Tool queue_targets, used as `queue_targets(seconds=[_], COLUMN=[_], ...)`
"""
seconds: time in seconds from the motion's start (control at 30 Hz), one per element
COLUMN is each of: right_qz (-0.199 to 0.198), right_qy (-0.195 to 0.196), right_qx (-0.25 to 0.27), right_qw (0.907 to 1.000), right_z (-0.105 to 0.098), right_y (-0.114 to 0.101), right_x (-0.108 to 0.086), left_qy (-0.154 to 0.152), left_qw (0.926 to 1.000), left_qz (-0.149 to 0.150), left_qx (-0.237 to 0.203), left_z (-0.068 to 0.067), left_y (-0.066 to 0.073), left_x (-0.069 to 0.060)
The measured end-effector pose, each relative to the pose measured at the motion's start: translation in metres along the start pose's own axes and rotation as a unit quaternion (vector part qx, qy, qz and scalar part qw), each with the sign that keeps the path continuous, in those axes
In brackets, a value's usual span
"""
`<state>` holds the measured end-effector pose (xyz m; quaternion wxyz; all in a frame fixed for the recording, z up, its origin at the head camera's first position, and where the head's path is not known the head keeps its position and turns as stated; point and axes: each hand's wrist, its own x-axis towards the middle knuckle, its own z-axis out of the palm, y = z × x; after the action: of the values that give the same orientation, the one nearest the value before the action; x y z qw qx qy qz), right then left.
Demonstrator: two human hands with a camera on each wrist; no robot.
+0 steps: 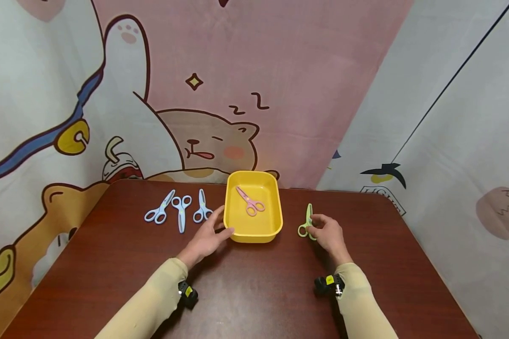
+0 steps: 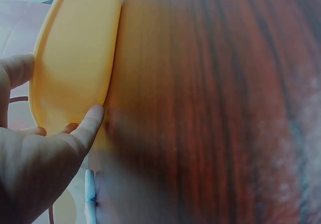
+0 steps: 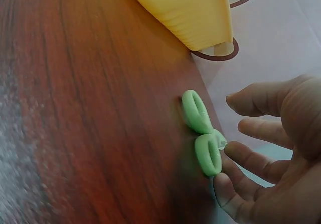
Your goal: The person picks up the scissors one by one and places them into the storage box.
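Observation:
A yellow tray (image 1: 254,228) stands at the table's back middle with pink scissors (image 1: 251,201) lying in it. My left hand (image 1: 207,239) touches the tray's left side, thumb near the front corner; in the left wrist view the fingers of the left hand (image 2: 47,156) rest along the tray wall (image 2: 75,58). Right of the tray lie green scissors (image 1: 308,217), blades pointing back. Over their right side is my right hand (image 1: 330,238), fingers spread and slightly bent. The right wrist view has the right hand (image 3: 281,148) beside the green handles (image 3: 206,153); whether the fingertips touch them is unclear.
Left of the tray, three blue scissors lie on the table (image 1: 254,292): one at the far left (image 1: 159,209), one with its blades toward me (image 1: 181,214), one close to my left hand (image 1: 202,207). A printed cloth (image 1: 314,94) hangs behind the table.

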<state>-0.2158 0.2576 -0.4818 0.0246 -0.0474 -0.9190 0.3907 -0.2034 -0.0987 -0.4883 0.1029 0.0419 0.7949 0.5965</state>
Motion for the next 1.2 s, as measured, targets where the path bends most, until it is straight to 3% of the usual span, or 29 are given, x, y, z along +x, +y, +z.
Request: queue_targets(seconds=[0.23,0.7,1.2], right_qz=[0.038,-0.002,-0.006], right_qy=[-0.013,-0.019,-0.022], right_qx=[0.007,-0.047,-0.075], right_qw=[0.9992,0.9987,0.9969], right_z=[0.007,0.01,0.012], right_y=[0.0,0.001,-0.001], right_x=[0.002,0.001,0.003], left_qy=[0.0,0.0,0.003], left_qw=[1.0,1.0,1.0], left_qz=[0.001,-0.002,-0.009], left_qx=[-0.002,-0.004,0.0], left_z=[0.0,0.0,0.0], left_y=[-0.001,-0.001,0.0], left_x=[0.0,0.0,0.0])
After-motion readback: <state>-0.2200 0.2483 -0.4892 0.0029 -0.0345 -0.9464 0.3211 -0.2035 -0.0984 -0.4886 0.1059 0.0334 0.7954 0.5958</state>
